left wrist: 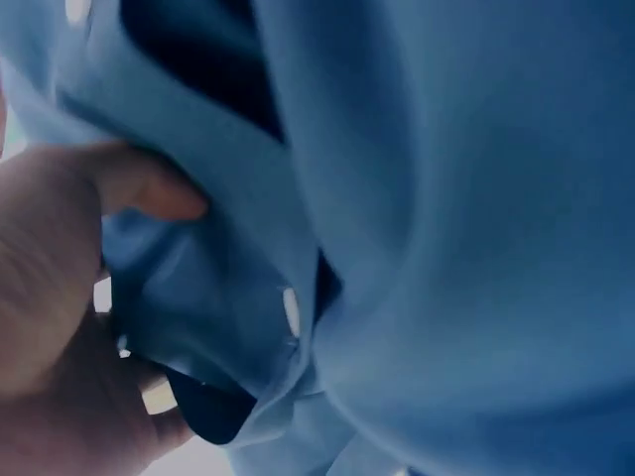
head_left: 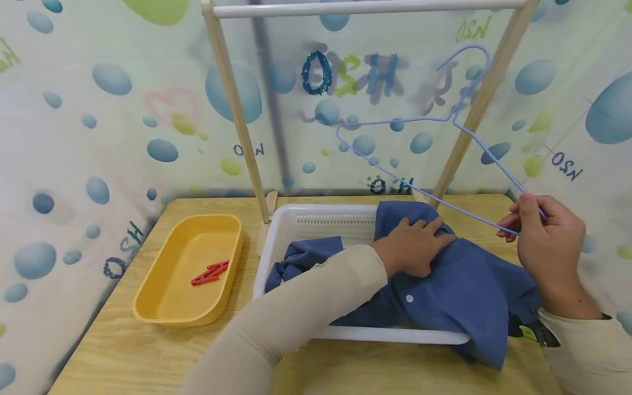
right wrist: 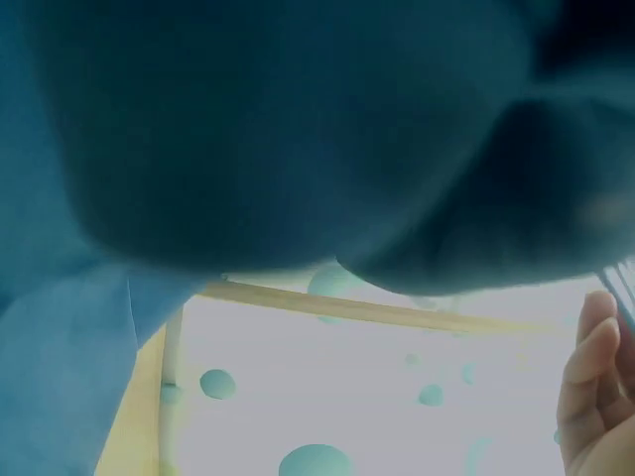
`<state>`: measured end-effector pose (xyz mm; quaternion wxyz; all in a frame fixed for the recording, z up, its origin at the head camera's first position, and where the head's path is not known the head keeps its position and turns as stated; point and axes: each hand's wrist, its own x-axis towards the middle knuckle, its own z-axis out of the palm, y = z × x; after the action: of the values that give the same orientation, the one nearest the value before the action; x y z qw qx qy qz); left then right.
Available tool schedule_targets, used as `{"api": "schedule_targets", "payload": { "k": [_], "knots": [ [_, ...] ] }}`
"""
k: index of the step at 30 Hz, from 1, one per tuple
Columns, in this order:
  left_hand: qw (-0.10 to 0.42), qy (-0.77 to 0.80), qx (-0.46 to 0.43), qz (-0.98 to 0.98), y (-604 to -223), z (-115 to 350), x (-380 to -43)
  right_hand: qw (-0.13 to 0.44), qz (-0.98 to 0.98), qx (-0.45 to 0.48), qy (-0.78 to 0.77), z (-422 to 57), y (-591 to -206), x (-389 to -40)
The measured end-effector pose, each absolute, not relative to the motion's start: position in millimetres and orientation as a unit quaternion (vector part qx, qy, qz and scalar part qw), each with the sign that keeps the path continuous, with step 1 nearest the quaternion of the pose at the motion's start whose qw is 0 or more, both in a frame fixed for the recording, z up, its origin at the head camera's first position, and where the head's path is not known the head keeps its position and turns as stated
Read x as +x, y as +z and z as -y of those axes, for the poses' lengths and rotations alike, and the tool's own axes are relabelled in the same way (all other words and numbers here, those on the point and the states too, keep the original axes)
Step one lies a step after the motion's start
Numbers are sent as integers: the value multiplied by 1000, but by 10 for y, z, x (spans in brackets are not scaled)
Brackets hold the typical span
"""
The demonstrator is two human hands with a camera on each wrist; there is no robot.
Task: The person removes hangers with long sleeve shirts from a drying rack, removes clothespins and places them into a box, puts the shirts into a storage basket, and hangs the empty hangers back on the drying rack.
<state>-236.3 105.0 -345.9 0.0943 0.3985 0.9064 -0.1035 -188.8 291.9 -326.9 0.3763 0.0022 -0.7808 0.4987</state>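
My right hand (head_left: 553, 241) grips a thin light-blue wire clothes hanger (head_left: 402, 178) by one end, fingers and thumb around the wire. The hanger's hook points up, and its far end reaches left above the basket. A blue buttoned shirt (head_left: 459, 291) lies bunched in the white basket (head_left: 395, 333), spilling over its right and front rim. My left hand (head_left: 415, 247) rests on the shirt with its fingers spread. In the left wrist view its thumb lies along the shirt's edge. Cloth fills much of the right wrist view, with some right fingertips (right wrist: 595, 342) at the edge.
A yellow tray (head_left: 168, 269) with red clothespins (head_left: 210, 272) stands left of the basket on the wooden table (head_left: 99, 351). Behind the basket rises a rack with wooden posts (head_left: 237, 109) and a white top bar (head_left: 370, 7), in front of a patterned wall covering.
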Motion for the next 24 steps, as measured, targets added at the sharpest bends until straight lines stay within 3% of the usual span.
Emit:
{"api": "schedule_targets", "payload": {
  "k": [8, 24],
  "knots": [
    [-3, -135, 430, -893, -3534, -1057, -2282, 375, 783, 10, 497, -2882, -3281, -1900],
    [-102, -106, 440, -886, -3514, -1096, -2214, 382, 780, 5, 496, -2861, -3299, -1921]
  ]
}}
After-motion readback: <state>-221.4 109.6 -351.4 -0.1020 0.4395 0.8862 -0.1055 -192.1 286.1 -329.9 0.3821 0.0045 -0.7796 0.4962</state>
